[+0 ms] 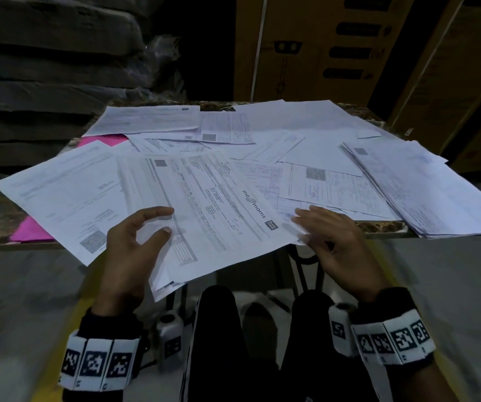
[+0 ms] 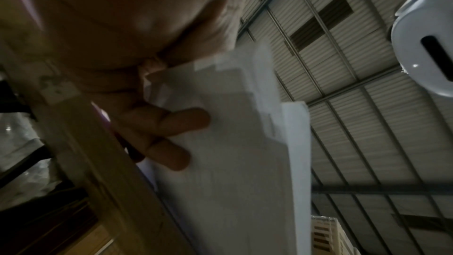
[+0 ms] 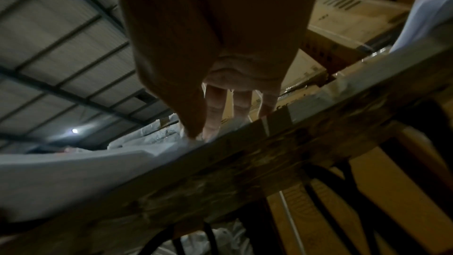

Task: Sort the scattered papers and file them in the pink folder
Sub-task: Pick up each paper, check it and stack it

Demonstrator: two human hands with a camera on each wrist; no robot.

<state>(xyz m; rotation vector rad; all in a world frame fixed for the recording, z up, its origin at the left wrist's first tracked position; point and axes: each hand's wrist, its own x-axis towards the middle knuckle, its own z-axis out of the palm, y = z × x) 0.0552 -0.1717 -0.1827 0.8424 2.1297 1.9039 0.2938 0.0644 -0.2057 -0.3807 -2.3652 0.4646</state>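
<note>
A pink folder [image 1: 34, 229] lay on the left side of the tabletop [image 1: 384, 227], mostly hidden under white papers, with one pink bit peeking out near the front edge and another bit farther back. Loose papers [image 1: 306, 134] were spread all over the tabletop, some lying over others. The person's left hand [image 1: 134, 248] held a small bunch of sheets [image 1: 204, 204] that stuck out past the front edge of the tabletop. The thumb was on top of the bunch, and from below the fingers [image 2: 186, 121] could be seen pressing up under it, so this grip was closed on the bunch of sheets. The top sheet had dark lines of print and a logo near its right side. Further right, the right hand [image 1: 337, 245] lay at the front edge with its fingers stretched out flat. Its fingertips [image 3: 213, 121] touched the right corner of the same bunch, so that grip was loose and held nothing. On the far right, a thicker pile of papers [image 1: 424, 187] hung a little over the edge. Big brown boxes [image 1: 320, 44] stood behind the tabletop.
</note>
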